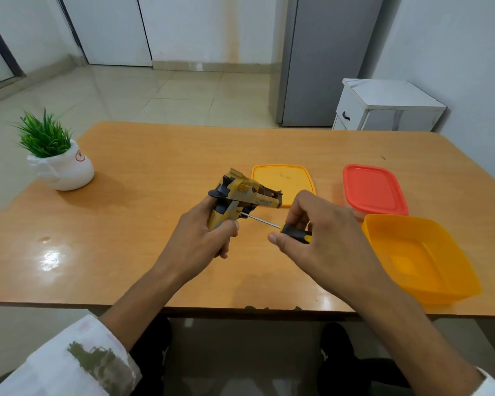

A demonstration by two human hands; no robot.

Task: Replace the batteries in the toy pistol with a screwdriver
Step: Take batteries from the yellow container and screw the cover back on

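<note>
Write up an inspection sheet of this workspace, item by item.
Surface: wooden table, glossy, chipped at the near edge.
Job's things: toy pistol held off the table; screwdriver tip at its grip; no batteries seen.
Clutter: orange lid lying flat; red-lidded box; open orange box, nothing seen inside; potted plant near the left edge.
Hands: left hand grips the pistol's grip; right hand holds the screwdriver handle.
Cables: nothing seen.
Surroundings: tiled floor, white cabinet, tall grey cabinet behind.
</note>
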